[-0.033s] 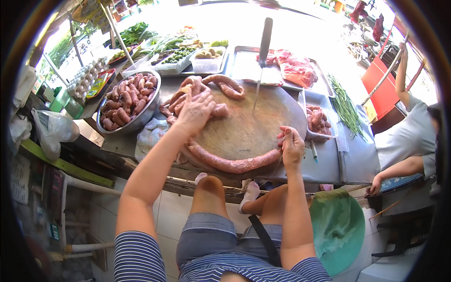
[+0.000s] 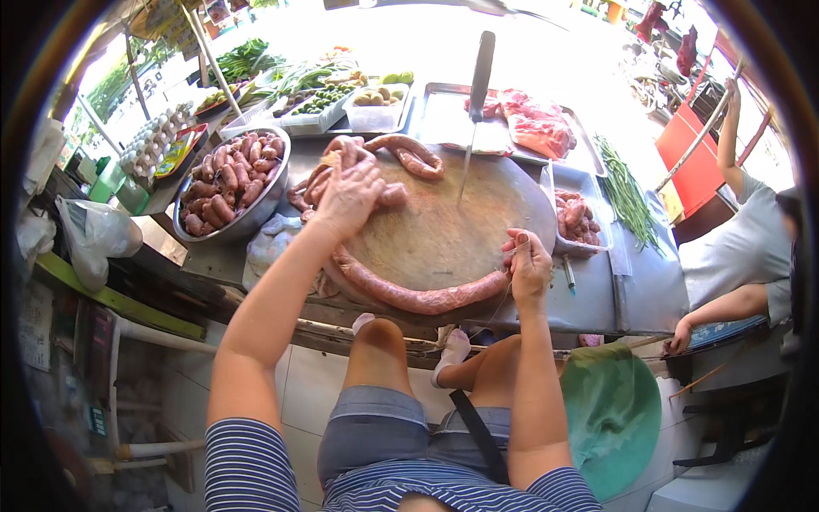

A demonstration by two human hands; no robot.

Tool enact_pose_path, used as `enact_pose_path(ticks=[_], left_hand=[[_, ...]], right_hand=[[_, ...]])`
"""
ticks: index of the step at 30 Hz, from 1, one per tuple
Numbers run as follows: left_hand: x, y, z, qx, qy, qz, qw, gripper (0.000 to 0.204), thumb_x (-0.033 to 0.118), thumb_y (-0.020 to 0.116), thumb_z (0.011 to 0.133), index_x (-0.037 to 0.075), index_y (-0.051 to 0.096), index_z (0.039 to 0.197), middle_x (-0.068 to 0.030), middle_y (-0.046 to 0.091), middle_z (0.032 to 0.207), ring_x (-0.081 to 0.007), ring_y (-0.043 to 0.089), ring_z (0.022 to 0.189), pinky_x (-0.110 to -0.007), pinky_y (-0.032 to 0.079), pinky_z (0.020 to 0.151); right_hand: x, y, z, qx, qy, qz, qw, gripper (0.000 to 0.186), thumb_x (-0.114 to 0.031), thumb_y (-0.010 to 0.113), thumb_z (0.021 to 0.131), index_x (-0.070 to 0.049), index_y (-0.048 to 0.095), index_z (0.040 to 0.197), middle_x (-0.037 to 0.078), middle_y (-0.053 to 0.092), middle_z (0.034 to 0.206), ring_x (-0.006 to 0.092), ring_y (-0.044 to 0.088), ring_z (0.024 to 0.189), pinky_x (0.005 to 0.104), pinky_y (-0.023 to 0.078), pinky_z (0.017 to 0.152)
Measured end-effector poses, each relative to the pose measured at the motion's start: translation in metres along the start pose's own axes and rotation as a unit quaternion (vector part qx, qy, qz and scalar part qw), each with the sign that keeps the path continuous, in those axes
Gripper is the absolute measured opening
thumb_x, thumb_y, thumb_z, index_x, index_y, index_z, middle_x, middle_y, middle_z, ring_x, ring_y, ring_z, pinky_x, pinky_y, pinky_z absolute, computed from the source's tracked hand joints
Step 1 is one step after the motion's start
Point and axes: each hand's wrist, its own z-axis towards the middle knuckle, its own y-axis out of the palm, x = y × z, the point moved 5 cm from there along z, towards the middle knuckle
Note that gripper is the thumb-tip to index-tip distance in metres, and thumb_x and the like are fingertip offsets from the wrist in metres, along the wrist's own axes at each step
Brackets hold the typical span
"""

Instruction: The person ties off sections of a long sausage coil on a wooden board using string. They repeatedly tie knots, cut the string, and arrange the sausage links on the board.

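Note:
A long sausage curves along the near edge of a round wooden chopping board. At its right end, my right hand is closed in a pinch, and a thin string hangs below the fingers. On the board's left side, my left hand is wrapped over a bunched coil of sausage; its fingertips are partly hidden. Another sausage loop lies just beyond that hand. A knife stands upright, its tip at the board.
A metal bowl of short sausages is at left, near eggs. Behind are vegetable tubs and a tray with raw meat. At right are a meat tub, long green beans and another person.
My left hand has shifted very slightly left over the coiled sausage. My right hand stays at the sausage's end.

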Motion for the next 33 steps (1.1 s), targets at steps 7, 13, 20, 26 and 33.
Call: enact_pose_path(ticks=[7,13,20,26,33], left_hand=[[-0.080,0.017,0.030,-0.065,-0.268,0.034,0.961,0.046,0.021,0.058,0.093,0.014,0.053,0.138,-0.0122,0.049,0.144,-0.0280,0.038,0.141,-0.058,0.025,0.116],[0.001,0.038,0.083,-0.040,-0.047,-0.188,0.980,0.058,0.015,0.070,0.080,0.006,0.053,0.135,-0.0178,0.047,0.144,-0.0346,0.040,0.137,-0.042,0.030,0.117],[0.018,0.055,0.099,-0.027,-0.077,-0.139,0.987,0.041,0.016,0.068,0.085,0.008,0.059,0.124,-0.0153,0.056,0.130,-0.0329,0.050,0.126,-0.044,0.038,0.109],[-0.097,0.090,0.119,0.040,-0.363,-0.183,0.913,0.029,0.017,0.059,0.091,0.003,0.061,0.116,-0.0167,0.066,0.112,-0.0304,0.066,0.107,-0.034,0.053,0.091],[-0.121,0.069,0.048,0.154,-0.535,-0.629,0.543,0.030,0.024,0.057,0.098,-0.001,0.062,0.114,-0.0122,0.069,0.102,-0.0192,0.063,0.095,-0.034,0.051,0.081]], right_hand=[[-0.006,0.002,-0.001,0.012,-0.022,-0.035,0.999,0.035,-0.036,0.055,0.103,-0.003,0.068,0.108,0.001,0.062,0.079,0.0042,0.050,0.058,0.0210,0.041,0.048],[-0.003,0.002,-0.002,0.024,-0.020,-0.040,0.999,0.034,-0.034,0.054,0.103,-0.003,0.068,0.109,0.000,0.062,0.079,0.0041,0.050,0.059,0.0209,0.040,0.049],[-0.005,0.001,-0.002,0.016,-0.012,-0.042,0.999,0.034,-0.034,0.054,0.103,-0.003,0.068,0.109,-0.001,0.062,0.080,0.0039,0.050,0.062,0.0204,0.040,0.050],[-0.006,0.002,-0.002,0.020,-0.023,-0.049,0.998,0.034,-0.034,0.053,0.104,-0.004,0.068,0.110,-0.001,0.063,0.080,0.0031,0.050,0.060,0.0193,0.039,0.051],[-0.002,0.000,-0.002,0.021,0.014,0.007,1.000,0.034,-0.033,0.054,0.103,-0.002,0.067,0.108,0.000,0.062,0.078,0.0041,0.049,0.058,0.0211,0.040,0.050]])
